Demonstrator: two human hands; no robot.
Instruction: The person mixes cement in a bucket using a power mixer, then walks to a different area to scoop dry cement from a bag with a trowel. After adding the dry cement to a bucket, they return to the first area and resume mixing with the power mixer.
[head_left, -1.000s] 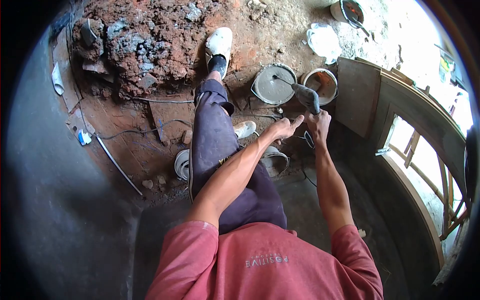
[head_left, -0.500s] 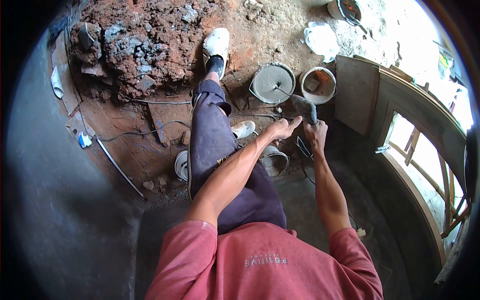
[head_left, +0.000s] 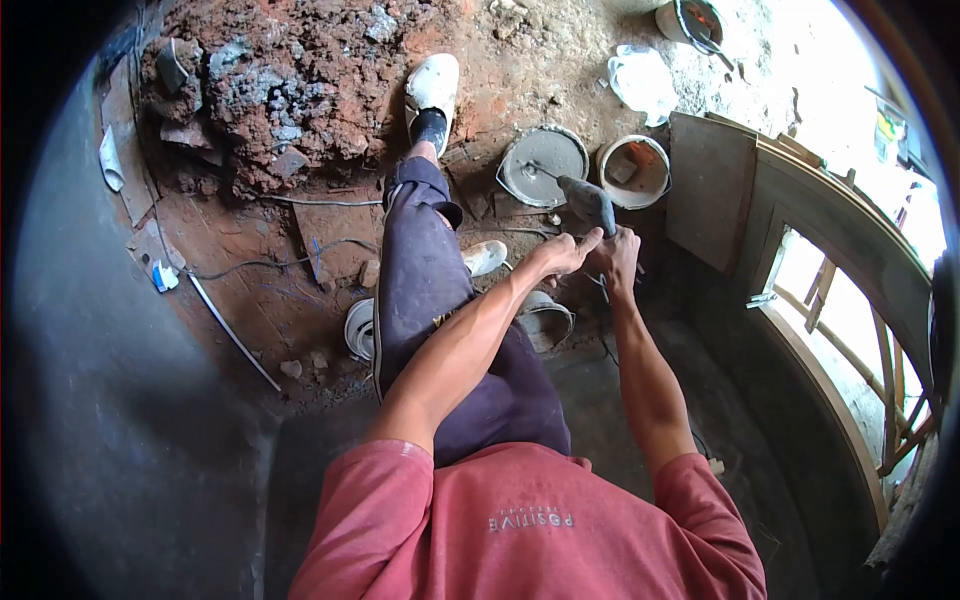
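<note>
My right hand is wrapped round the handle of a grey power drill. From the drill a thin mixing rod runs into the wet grey mortar in a round bucket. Just left of the drill's handle is my left hand, one finger stretched out toward the right wrist and the others loosely bent. Nothing shows in it, though its underside is hidden. The left forearm lies over my thigh.
Right of the mortar bucket stands a second bucket with a lump inside. An overturned-looking pail sits below my hands. Rubble and soil are heaped at upper left. Cables cross the ground, and a wooden frame borders the right.
My right hand and the drill have shifted slightly left, and the drill body has tilted further toward the mortar bucket. My left hand has barely moved.
</note>
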